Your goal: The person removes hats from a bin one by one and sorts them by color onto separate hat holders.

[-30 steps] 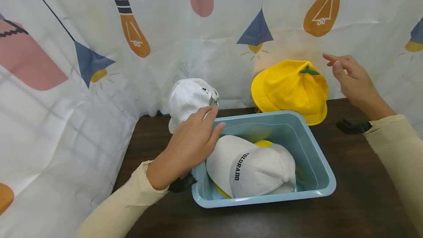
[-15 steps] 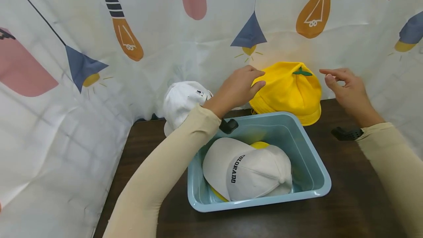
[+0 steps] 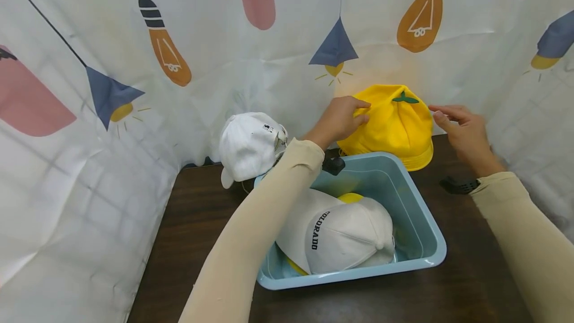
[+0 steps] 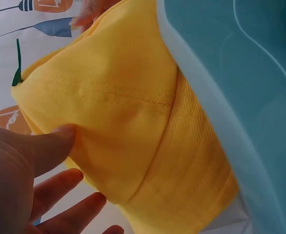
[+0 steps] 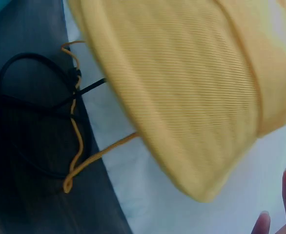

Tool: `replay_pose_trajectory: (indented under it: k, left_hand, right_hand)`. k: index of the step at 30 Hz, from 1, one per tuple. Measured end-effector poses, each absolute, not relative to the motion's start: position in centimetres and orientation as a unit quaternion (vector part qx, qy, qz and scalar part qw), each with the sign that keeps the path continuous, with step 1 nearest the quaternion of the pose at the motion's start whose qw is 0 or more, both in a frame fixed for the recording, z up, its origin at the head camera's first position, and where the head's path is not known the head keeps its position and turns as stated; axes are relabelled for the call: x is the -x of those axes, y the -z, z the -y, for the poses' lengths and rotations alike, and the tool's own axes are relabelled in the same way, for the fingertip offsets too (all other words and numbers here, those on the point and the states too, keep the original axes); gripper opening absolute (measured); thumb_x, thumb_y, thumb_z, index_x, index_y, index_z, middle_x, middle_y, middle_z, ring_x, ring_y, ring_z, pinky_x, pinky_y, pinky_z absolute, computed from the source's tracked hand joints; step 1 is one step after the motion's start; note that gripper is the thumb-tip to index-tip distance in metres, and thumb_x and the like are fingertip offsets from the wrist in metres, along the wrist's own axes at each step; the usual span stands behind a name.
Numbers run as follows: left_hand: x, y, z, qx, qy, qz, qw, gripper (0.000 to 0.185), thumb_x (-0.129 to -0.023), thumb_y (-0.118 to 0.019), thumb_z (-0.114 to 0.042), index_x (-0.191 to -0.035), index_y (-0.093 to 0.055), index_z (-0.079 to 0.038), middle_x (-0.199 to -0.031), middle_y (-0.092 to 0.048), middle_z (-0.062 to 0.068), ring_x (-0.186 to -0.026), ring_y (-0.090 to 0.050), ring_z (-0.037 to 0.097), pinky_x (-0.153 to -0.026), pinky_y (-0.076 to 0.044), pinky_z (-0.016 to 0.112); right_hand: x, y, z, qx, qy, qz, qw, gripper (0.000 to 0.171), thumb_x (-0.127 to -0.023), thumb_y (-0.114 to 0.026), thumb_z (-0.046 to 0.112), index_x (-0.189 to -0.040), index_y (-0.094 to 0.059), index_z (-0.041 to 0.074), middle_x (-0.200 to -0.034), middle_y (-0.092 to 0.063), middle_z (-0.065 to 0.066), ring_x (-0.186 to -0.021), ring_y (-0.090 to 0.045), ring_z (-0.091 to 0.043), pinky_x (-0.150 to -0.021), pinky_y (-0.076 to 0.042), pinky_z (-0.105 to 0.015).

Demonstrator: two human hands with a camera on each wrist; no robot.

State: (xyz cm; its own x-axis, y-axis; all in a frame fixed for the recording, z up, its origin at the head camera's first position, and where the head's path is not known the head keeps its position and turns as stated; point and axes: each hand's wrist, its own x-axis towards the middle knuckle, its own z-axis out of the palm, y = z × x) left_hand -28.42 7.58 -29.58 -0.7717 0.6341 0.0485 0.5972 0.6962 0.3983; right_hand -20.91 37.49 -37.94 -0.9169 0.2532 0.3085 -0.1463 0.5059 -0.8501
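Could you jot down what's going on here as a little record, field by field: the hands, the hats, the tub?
Left hand: rests on the yellow hat's crown, thumb pressing the cloth
Right hand: fingers loosely bent, just right of the hat, holding nothing
Yellow hat: bucket style with a green leaf on top, stands behind the tub
Tub: light blue plastic, on the dark table
In the tub: beige COLORADO cap lying over something yellow
White cap: left of the tub, against the curtain
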Motion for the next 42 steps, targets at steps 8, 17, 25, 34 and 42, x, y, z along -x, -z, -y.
replay_pose_trajectory:
  k: [8,17,25,34,42]
  left_hand:
    - [27.9,30.0,-8.0,-0.324,-0.205,-0.924,-0.001,0.031,-0.102,-0.064,-0.029,-0.130,-0.072,-0.018,-0.132,-0.071,-0.005,-0.120,-0.063,0.012,-0.106,-0.048,0.024]
    - [28.2,29.8,-7.4,-0.315,-0.216,-0.924,-0.018,0.026,-0.102,-0.064,-0.029,-0.122,-0.077,-0.017,-0.123,-0.074,-0.004,-0.110,-0.066,0.014,-0.097,-0.052,0.025]
    - [29.0,29.8,-6.9,-0.300,-0.229,-0.926,-0.016,0.025,-0.103,-0.063,-0.029,-0.120,-0.077,-0.018,-0.122,-0.074,-0.004,-0.107,-0.066,0.015,-0.096,-0.053,0.027]
    - [29.6,30.7,-6.4,-0.278,-0.197,-0.940,0.003,0.026,-0.102,-0.062,-0.034,-0.122,-0.076,-0.024,-0.125,-0.072,-0.008,-0.106,-0.065,0.015,-0.091,-0.055,0.036]
    - [30.2,31.4,-6.3,-0.272,-0.190,-0.943,0.030,0.023,-0.102,-0.062,-0.036,-0.117,-0.077,-0.027,-0.124,-0.071,-0.008,-0.109,-0.064,0.019,-0.106,-0.043,0.060]
  right_hand:
    - [21.3,38.5,-36.5,0.036,-0.581,0.787,0.204,0.041,-0.097,-0.070,0.023,-0.131,-0.069,0.002,-0.110,-0.060,0.012,-0.101,-0.051,-0.009,-0.080,-0.050,-0.005]
    - [21.2,38.0,-35.8,0.063,-0.697,0.686,0.199,0.036,-0.088,-0.079,0.026,-0.115,-0.077,0.003,-0.107,-0.063,0.004,-0.098,-0.052,-0.013,-0.077,-0.049,-0.010]
    - [21.4,37.5,-35.6,0.077,-0.705,0.673,0.210,0.037,-0.086,-0.080,0.030,-0.113,-0.078,0.004,-0.106,-0.064,0.004,-0.097,-0.049,-0.014,-0.073,-0.041,-0.018]
    - [21.6,38.1,-35.2,0.067,-0.704,0.686,0.170,0.037,-0.087,-0.079,0.030,-0.112,-0.078,0.002,-0.108,-0.061,0.003,-0.101,-0.050,-0.014,-0.078,-0.052,-0.009]
    - [21.9,39.3,-35.5,0.085,-0.659,0.730,0.160,0.040,-0.090,-0.073,0.034,-0.117,-0.076,0.005,-0.110,-0.057,0.006,-0.104,-0.049,-0.012,-0.083,-0.050,-0.006]
